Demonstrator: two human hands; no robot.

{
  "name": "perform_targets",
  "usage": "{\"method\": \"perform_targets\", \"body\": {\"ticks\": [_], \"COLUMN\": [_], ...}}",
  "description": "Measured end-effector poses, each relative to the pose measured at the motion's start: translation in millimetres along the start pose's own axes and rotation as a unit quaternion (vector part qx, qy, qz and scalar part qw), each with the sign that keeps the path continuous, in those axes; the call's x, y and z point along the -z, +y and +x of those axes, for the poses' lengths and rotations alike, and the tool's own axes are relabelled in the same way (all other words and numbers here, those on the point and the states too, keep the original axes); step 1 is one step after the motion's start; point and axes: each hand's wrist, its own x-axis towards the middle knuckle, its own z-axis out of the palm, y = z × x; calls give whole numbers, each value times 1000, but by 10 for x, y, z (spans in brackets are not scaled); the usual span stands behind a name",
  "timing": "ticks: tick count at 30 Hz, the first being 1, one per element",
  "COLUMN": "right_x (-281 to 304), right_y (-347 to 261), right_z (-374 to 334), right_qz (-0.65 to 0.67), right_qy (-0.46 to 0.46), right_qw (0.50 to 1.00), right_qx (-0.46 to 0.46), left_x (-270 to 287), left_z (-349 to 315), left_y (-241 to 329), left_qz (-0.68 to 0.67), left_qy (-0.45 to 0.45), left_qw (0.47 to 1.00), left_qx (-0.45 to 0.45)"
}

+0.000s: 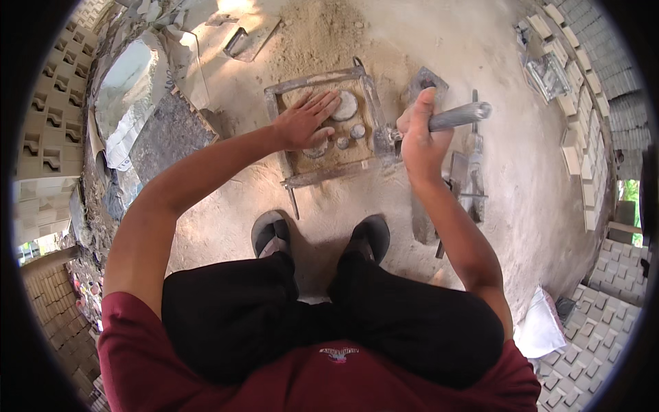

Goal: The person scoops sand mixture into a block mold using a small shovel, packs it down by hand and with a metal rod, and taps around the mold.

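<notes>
The grey bar point(461, 117) is gripped above the ground, just right of the wooden frame point(329, 176); I see its long axis running nearly crosswise, the thick rounded end pointing right and slightly away from the person. The frame lies on the ground ahead of the feet, its near and far rails slanting gently, right ends farther off. The right hand point(425, 141) has its fingers curled around the bar, thumb extended forward; its forearm angles inward from the lower right. The left hand point(302, 127) lies palm down over the sand point(362, 147) inside the frame, fingers nearly together and pointing forward-right toward the largest pale disc point(344, 106), thumb held apart; whether the fingertips touch it, I cannot tell.
</notes>
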Motion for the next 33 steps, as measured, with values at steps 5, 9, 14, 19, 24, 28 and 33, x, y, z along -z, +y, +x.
{"method": "perform_targets", "body": {"ticks": [5, 9, 14, 19, 24, 28, 33], "right_x": [131, 145, 224, 120, 117, 25, -1], "right_y": [477, 42, -133, -283, 372, 9, 284], "right_z": [56, 205, 384, 320, 105, 65, 143], "right_qz": [-8, 179, 232, 245, 182, 166, 194], "right_qy": [-61, -122, -293, -350, -369, -326, -325], "right_qw": [998, 976, 928, 904, 905, 924, 923], "right_qx": [-14, -24, -4, -15, -105, -108, -74], "left_x": [-31, -37, -12, -5, 40, 74, -66], "left_z": [-53, -134, -93, -118, -106, -153, -192], "left_y": [106, 49, -18, -63, -191, -383, -532], "left_qz": [-13, -17, -36, -53, -2, 4, -4], "left_qy": [-15, -12, 4, -3, 17, 32, 60], "left_qw": [1000, 1000, 999, 999, 1000, 994, 983], "left_qx": [20, 13, -9, -8, 21, 102, 174]}}
